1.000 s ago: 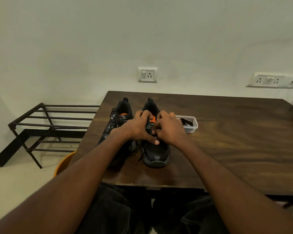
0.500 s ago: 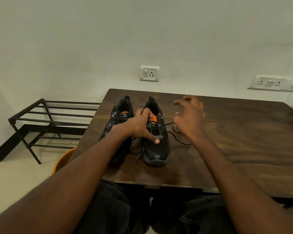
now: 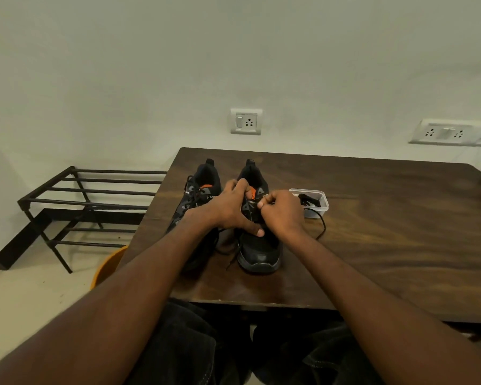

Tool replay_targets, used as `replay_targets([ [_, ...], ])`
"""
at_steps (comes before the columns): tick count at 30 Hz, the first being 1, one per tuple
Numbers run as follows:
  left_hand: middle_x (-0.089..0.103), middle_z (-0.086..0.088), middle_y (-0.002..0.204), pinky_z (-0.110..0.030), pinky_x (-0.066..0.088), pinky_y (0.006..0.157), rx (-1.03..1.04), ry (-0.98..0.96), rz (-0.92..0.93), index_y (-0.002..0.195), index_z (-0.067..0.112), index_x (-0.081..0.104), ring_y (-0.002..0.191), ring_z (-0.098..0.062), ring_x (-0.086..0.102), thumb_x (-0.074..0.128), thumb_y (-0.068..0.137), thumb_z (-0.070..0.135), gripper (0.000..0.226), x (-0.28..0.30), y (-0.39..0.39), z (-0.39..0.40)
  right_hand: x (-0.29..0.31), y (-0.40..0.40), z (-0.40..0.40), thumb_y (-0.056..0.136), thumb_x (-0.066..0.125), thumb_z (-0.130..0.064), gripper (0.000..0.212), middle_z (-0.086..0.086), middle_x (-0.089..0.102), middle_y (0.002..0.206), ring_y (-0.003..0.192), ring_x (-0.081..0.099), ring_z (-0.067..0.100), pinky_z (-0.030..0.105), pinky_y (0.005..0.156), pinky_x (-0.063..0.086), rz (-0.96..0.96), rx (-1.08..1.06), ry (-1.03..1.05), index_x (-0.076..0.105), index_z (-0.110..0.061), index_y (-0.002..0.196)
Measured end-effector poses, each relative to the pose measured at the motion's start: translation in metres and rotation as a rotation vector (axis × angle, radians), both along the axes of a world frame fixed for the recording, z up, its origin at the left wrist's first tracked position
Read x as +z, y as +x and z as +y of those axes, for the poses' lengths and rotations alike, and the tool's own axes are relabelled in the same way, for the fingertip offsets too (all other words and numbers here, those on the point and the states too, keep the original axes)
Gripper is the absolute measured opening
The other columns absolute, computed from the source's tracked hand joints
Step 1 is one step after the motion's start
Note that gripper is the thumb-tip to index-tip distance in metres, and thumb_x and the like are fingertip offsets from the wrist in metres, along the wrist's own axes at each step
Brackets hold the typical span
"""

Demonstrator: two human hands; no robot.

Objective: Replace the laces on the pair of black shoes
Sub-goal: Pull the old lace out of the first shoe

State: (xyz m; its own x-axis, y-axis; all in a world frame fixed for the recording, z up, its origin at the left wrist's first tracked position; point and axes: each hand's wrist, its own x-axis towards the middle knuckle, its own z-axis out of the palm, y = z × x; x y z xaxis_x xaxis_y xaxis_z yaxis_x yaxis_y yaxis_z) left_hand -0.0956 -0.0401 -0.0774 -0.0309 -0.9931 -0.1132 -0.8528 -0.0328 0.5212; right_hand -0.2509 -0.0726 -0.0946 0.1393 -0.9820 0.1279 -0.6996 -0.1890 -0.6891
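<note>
The right black shoe [image 3: 257, 245] stood on the near left part of the wooden table [image 3: 386, 232], toe toward me, and my left hand [image 3: 228, 212] gripped its upper part while my right hand [image 3: 283, 212] pinched the black lace [image 3: 322, 226] just beside the tongue. The left black shoe [image 3: 197, 190] stood just beside it, partly hidden by my left arm. Near my right hand sat a small clear container [image 3: 315, 204] with dark laces inside, and left of the table stood a black metal rack [image 3: 89, 201].

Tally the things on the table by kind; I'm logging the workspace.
Black shoes: 2
Clear plastic container: 1
Loose lace trailing on the table: 1
Total: 4
</note>
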Motion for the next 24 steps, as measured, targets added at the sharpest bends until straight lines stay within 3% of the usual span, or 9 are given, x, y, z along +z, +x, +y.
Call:
replay_targets([
  [3,0.028,-0.001,0.145,-0.053,0.046,0.111,0.005,0.025,0.008,0.116,0.035,0.031,0.136,-0.029,0.038,0.096,0.058,0.052,0.089,0.003,0.0,0.001,0.005,0.001,-0.016,0.1,0.057,-0.014,0.014,0.006,0.077,0.095,0.08,0.073,0.017,0.037,0.073,0.063,-0.375,-0.203,0.218,0.069,-0.012,0.093],
  [5,0.026,-0.003,0.149,-0.054,0.045,0.112,0.007,0.035,0.022,0.117,0.034,0.032,0.139,-0.032,0.036,0.095,0.06,0.052,0.087,0.005,0.002,0.003,0.017,-0.008,-0.022,0.103,0.046,-0.007,0.016,0.012,0.079,0.096,0.073,0.076,0.019,0.027,0.056,0.057,-0.734,-0.297,0.449,0.061,-0.008,0.11],
  [6,0.024,-0.003,0.151,-0.054,0.044,0.113,-0.001,0.039,0.031,0.118,0.035,0.033,0.14,-0.033,0.035,0.095,0.062,0.051,0.085,0.005,0.002,0.004,0.021,-0.017,-0.024,0.102,0.043,-0.006,0.02,0.013,0.079,0.093,0.067,0.075,0.019,0.024,0.047,0.05,-0.775,-0.316,0.482,0.059,-0.008,0.114],
  [9,0.023,-0.004,0.157,-0.048,0.041,0.114,-0.032,0.03,0.036,0.13,0.036,0.042,0.144,-0.034,0.033,0.09,0.074,0.041,0.074,0.01,0.004,0.006,0.038,-0.041,-0.022,0.092,0.046,-0.008,0.021,0.015,0.078,0.083,0.054,0.07,0.022,0.024,0.046,0.047,-0.507,-0.267,0.374,0.064,-0.002,0.101],
  [12,0.041,-0.006,0.147,-0.041,0.043,0.106,-0.032,-0.017,0.008,0.134,0.037,0.052,0.138,-0.03,0.044,0.086,0.082,0.03,0.062,0.018,0.007,0.007,0.049,-0.061,-0.015,0.093,0.055,-0.012,0.013,0.011,0.077,0.071,0.058,0.073,0.023,0.031,0.055,0.054,0.047,-0.101,0.321,0.063,-0.008,0.084],
  [15,0.045,-0.002,0.133,-0.039,0.043,0.102,-0.051,0.004,-0.019,0.137,0.039,0.052,0.131,-0.029,0.049,0.084,0.083,0.032,0.063,0.02,0.01,0.008,0.042,-0.075,-0.013,0.095,0.062,-0.021,0.017,0.009,0.075,0.094,0.085,0.07,0.023,0.031,0.071,0.054,0.488,0.121,0.25,0.071,-0.01,0.104],
  [18,0.031,-0.004,0.15,-0.048,0.043,0.112,-0.028,0.019,-0.057,0.149,0.041,0.038,0.141,-0.033,0.038,0.089,0.076,0.043,0.089,0.019,0.007,0.007,0.031,-0.071,-0.017,0.092,0.075,-0.032,0.034,0.005,0.07,0.117,0.107,0.064,0.022,0.034,0.089,0.053,0.457,0.328,0.14,0.069,-0.017,0.121],
  [21,0.007,-0.005,0.168,-0.054,0.032,0.122,0.002,0.046,0.002,0.162,0.032,-0.001,0.154,-0.035,0.02,0.094,0.066,0.047,0.136,0.011,-0.001,0.005,0.024,-0.056,-0.013,0.087,0.082,-0.037,0.03,-0.003,0.07,0.103,0.096,0.066,0.014,0.03,0.078,0.052,0.298,0.366,0.219,0.069,-0.021,0.109],
  [24,-0.01,-0.002,0.171,-0.053,0.027,0.125,-0.016,0.074,-0.033,0.161,0.029,-0.015,0.157,-0.036,0.012,0.094,0.061,0.055,0.15,-0.001,-0.008,0.004,0.019,-0.048,-0.009,0.082,0.087,-0.03,0.022,-0.003,0.07,0.086,0.083,0.066,0.011,0.029,0.068,0.049,0.256,0.332,0.21,0.069,-0.019,0.087],
])
